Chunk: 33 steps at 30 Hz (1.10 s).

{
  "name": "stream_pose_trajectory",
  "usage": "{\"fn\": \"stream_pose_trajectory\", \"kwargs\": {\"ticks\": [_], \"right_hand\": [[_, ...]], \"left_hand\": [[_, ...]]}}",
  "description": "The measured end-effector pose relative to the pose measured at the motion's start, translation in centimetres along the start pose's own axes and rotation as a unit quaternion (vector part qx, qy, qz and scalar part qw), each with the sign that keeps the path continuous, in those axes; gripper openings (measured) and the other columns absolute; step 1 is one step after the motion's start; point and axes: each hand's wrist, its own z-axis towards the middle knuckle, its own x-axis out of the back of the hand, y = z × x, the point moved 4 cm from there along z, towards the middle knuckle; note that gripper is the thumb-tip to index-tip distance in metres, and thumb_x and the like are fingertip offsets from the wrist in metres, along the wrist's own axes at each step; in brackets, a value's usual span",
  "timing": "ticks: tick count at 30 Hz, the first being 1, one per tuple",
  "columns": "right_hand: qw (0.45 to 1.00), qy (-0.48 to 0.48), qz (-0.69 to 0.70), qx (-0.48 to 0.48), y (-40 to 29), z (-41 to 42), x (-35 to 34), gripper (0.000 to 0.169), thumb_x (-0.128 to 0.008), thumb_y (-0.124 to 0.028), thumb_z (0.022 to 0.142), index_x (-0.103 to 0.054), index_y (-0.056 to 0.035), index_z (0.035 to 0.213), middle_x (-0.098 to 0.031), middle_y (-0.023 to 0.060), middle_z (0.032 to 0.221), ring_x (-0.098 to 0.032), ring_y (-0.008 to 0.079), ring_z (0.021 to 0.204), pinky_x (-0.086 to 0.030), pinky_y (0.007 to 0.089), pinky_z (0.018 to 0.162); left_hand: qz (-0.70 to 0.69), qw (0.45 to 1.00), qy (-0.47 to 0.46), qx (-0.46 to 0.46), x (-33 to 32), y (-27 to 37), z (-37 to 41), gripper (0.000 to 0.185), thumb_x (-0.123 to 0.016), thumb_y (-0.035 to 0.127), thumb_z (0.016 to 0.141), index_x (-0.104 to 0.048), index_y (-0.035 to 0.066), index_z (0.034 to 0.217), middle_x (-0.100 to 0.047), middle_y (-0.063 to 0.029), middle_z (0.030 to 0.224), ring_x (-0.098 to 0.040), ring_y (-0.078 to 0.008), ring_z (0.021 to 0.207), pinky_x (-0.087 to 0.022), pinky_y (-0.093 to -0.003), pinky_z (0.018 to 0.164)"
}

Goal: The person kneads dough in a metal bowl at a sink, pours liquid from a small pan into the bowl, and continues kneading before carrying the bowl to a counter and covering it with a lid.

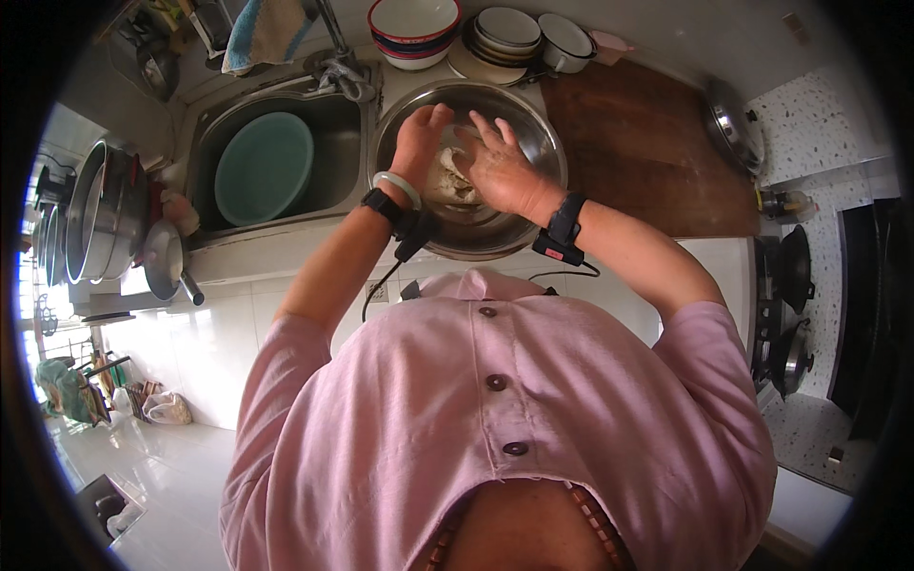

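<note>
A lump of pale dough [451, 178] lies in a large stainless steel bowl [546, 135], its surface rough and uneven. My left hand [420, 139] is over the left part of the bowl, close beside the dough. Its fingers are foreshortened, and whether they touch the dough is hard to see. On the dough's right side is my right hand [503, 168], fingers spread, with its palm side near or against the lump. Part of the dough is hidden behind this hand. Both wrists wear black straps with cabled devices, and a pale bangle [398, 187] circles the left one.
A sink [343, 143] holding a green plastic basin [264, 168] is to the left, under a faucet [346, 78]. Stacked enamel bowls [414, 36] and plates [507, 32] stand behind the bowl. At right lies a wooden board [643, 150], with a metal lid [735, 125] beyond it.
</note>
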Motion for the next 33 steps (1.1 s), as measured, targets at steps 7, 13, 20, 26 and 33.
{"fn": "stream_pose_trajectory", "kwargs": {"ticks": [7, 13, 20, 26, 33], "right_hand": [[0.998, -0.042, 0.024, 0.028, -1.4, -0.5, 0.8, 0.032, -0.059, -0.016, 0.081, -0.067, -0.0094, 0.111, -0.049, 0.0114, 0.136, -0.033, 0.0319, 0.137, -0.022, 0.0586, 0.112], [1.0, -0.015, 0.0, 0.008, -2.2, -0.7, 0.9, 0.036, -0.063, -0.016, 0.078, -0.066, -0.0106, 0.114, -0.049, 0.0073, 0.137, -0.033, 0.0293, 0.137, -0.025, 0.0583, 0.111], [0.999, 0.011, 0.038, -0.005, -2.7, -0.8, 0.4, 0.037, -0.064, -0.017, 0.077, -0.067, -0.0087, 0.113, -0.051, 0.0084, 0.134, -0.032, 0.0298, 0.138, -0.025, 0.0582, 0.111], [0.999, -0.029, 0.04, -0.001, -2.9, -0.5, 0.9, 0.035, -0.058, -0.014, 0.083, -0.065, -0.006, 0.116, -0.049, 0.0115, 0.137, -0.033, 0.0312, 0.139, -0.023, 0.058, 0.112], [0.998, 0.005, 0.06, -0.013, -3.0, -0.6, 0.7, 0.037, -0.061, -0.013, 0.081, -0.065, -0.008, 0.117, -0.049, 0.0114, 0.136, -0.03, 0.0345, 0.14, -0.023, 0.0565, 0.112]], "left_hand": [[0.005, 0.993, -0.102, 0.053, -1.9, -0.4, -0.3, 0.03, -0.061, 0.033, 0.096, -0.064, 0.003, 0.091, -0.058, 0.0013, 0.076, -0.053, -0.0088, 0.07, -0.043, -0.0252, 0.064], [-0.186, 0.967, -0.101, 0.141, -2.2, -0.8, -2.0, 0.022, -0.063, 0.026, 0.095, -0.064, 0.004, 0.097, -0.061, -0.0007, 0.084, -0.056, -0.0104, 0.075, -0.047, -0.0263, 0.067], [-0.208, 0.962, -0.121, 0.127, -1.5, -1.8, -2.1, 0.018, -0.061, 0.021, 0.096, -0.064, 0.004, 0.103, -0.062, -0.0018, 0.088, -0.059, -0.0125, 0.081, -0.05, -0.0265, 0.072], [-0.235, 0.954, -0.16, 0.099, -0.9, -1.7, -2.2, 0.018, -0.053, 0.014, 0.1, -0.062, 0.003, 0.111, -0.062, -0.0018, 0.09, -0.06, -0.0124, 0.082, -0.05, -0.0251, 0.073], [-0.262, 0.942, -0.187, 0.099, -0.6, -1.2, -2.5, 0.022, -0.051, 0.009, 0.099, -0.059, 0.002, 0.119, -0.06, -0.0013, 0.089, -0.057, -0.0095, 0.079, -0.049, -0.0224, 0.072]]}}
